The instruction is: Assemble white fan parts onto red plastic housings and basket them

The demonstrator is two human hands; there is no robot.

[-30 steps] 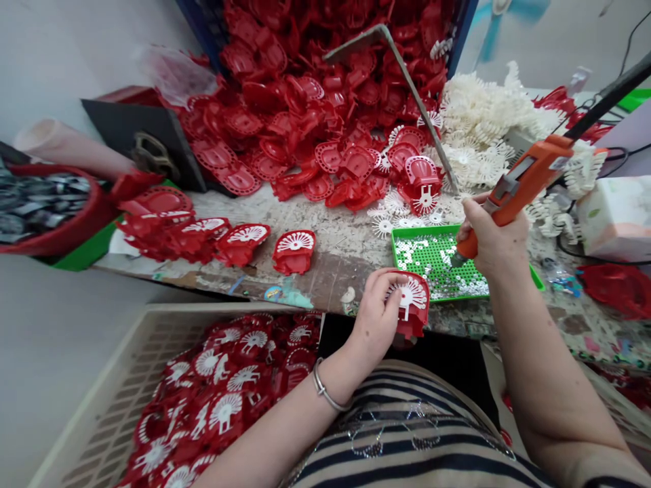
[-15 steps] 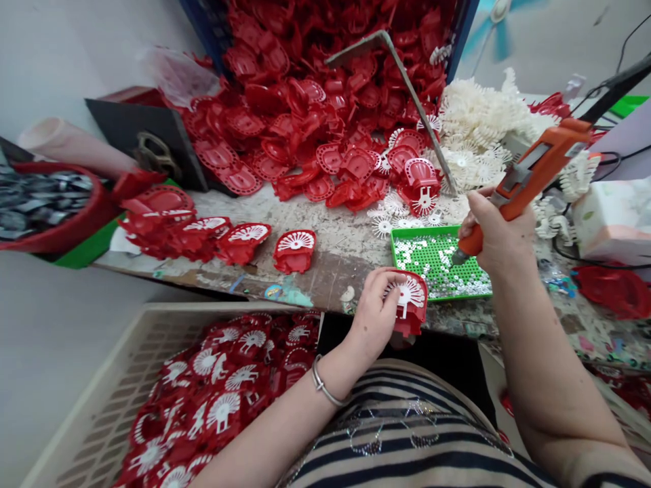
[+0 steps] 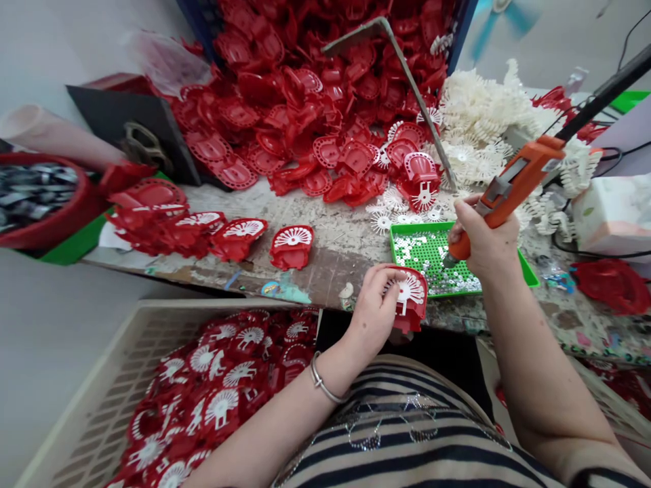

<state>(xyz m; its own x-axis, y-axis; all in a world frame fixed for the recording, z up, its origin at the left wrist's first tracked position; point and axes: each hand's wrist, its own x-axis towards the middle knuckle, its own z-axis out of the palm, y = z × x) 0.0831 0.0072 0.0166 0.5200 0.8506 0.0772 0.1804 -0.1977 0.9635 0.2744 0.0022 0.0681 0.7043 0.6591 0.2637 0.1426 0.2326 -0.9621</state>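
Observation:
My left hand point(image 3: 379, 298) is closed on a red plastic part point(image 3: 416, 315) at the bench's front edge. A white fan-shaped piece point(image 3: 409, 288) lies on that part, partly under my fingers. In my right hand point(image 3: 491, 237) is an orange electric screwdriver point(image 3: 526, 179), tilted with its tip down over the green tray point(image 3: 531, 276). The tray has a studded floor and holds many small silvery-white pieces point(image 3: 465, 283). Whether the tip touches one of them I cannot tell. Left of my left hand, a red part with a white fan point(image 3: 293, 237) stands apart on the bench.
Red parts point(image 3: 350, 156) heap up at the back below a bent metal bar point(image 3: 414, 98). White fan pieces point(image 3: 478, 108) pile at back right. A row of assembled parts point(image 3: 196, 227) lies at left. Below, a white crate point(image 3: 102, 386) holds more. A black rod point(image 3: 610, 91) meets the screwdriver.
My right hand has shifted the screwdriver slightly left, its tip moving over the tray. My left hand keeps hold of the red part. The view has shifted a little.

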